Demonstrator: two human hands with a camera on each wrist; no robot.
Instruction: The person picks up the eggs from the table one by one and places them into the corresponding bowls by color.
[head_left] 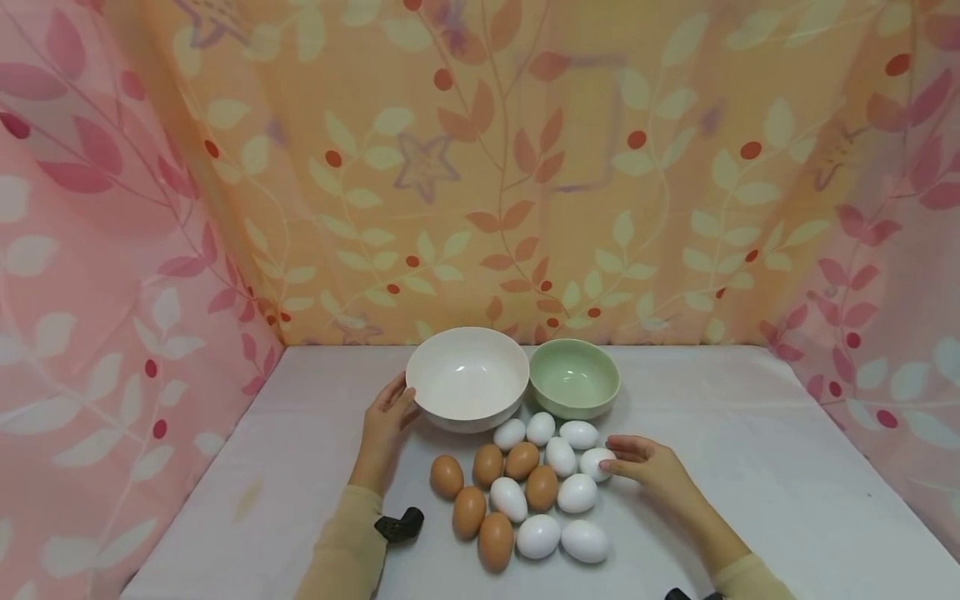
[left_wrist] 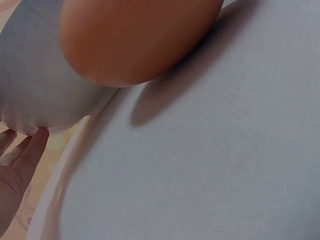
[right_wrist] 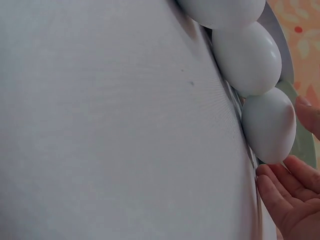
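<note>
1. Eggs (head_left: 496, 542), six brown and nine white, are lying in a loose cluster on the white-covered worktop (head_left: 300, 467) before me; one brown and two white ones are making up the nearest row.
2. To the left of that row, my pale left sleeve (head_left: 345, 542) is showing, with a black device (head_left: 400, 525) sitting at the wrist.
3. A little farther in, the brown eggs are lying mostly to the left and the white ones to the right, one white egg (head_left: 508, 499) sitting among the brown.
4. My right hand (head_left: 648, 469) is reaching about the outer end of the rightmost white egg (head_left: 591, 464); its fingers are lying parted and relaxed, thumb on the near side, and I cannot tell whether they are pressing on the shell.
5. My left hand (head_left: 384, 433) is resting against the left outer wall of the white bowl (head_left: 468, 379), its fingers nearly straight, touching the side rather than gripping it.
6. Just right of that bowl, behind the eggs, a smaller green bowl (head_left: 576, 379) is standing upright.
7. Farthest off, a leaf-printed cloth (head_left: 480, 167) is hanging behind the worktop, orange in the middle and pink at the sides.
</note>
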